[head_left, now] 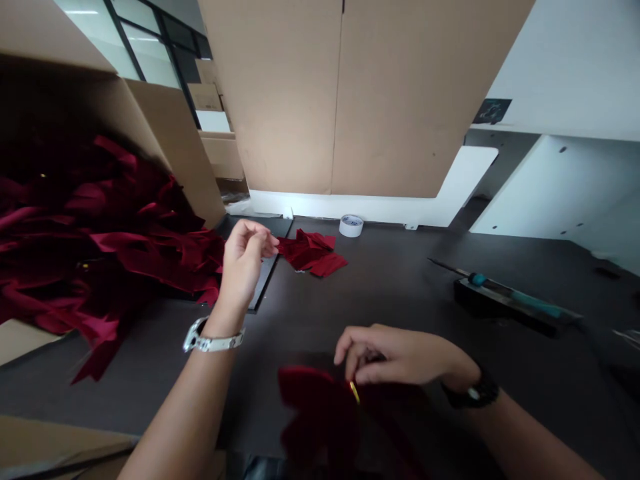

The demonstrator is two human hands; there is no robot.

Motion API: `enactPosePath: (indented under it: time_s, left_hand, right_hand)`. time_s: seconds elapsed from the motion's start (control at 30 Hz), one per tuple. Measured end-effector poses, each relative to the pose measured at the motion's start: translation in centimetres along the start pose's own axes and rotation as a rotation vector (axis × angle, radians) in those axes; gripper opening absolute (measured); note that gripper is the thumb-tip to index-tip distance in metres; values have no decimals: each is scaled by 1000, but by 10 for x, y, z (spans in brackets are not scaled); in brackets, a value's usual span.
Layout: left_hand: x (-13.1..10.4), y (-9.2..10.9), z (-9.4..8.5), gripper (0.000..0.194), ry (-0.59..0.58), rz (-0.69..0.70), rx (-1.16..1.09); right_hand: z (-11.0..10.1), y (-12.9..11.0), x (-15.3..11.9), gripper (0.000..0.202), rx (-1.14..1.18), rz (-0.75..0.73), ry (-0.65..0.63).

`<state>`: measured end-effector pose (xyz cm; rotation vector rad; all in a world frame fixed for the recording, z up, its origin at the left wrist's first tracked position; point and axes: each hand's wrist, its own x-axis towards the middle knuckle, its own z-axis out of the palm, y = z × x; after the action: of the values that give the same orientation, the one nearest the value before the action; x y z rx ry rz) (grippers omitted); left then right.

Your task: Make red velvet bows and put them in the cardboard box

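The right hand [400, 357] sits near the front edge of the dark table [400, 293]. Its fingers are pinched on a red bow [320, 407] with a small gold band [355, 391] in the middle. The bow lies blurry at the front edge. The left hand [243, 263] is up in the air, fingertips close together, holding nothing I can see. It is near a small red pile [311, 252] toward the back edge. A big box [75, 220] of red bows stands at the left. White tape [351, 225] sits at the back edge, and a blue tool [515, 300] lies at the right.

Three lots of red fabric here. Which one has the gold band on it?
The red bow under the right hand, nearest the camera. A gold band shows at its centre; the small pile by the tape roll and the heap in the box show none clearly.
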<state>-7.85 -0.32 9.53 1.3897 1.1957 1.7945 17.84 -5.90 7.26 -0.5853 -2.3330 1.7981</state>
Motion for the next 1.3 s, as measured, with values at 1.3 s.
enactPosePath:
  time_s: [1.3]
  left_hand:
    - [23,-80,28,18,-2,-95,377]
  right_hand:
    - [-10,60,11,14,-336,-123,854]
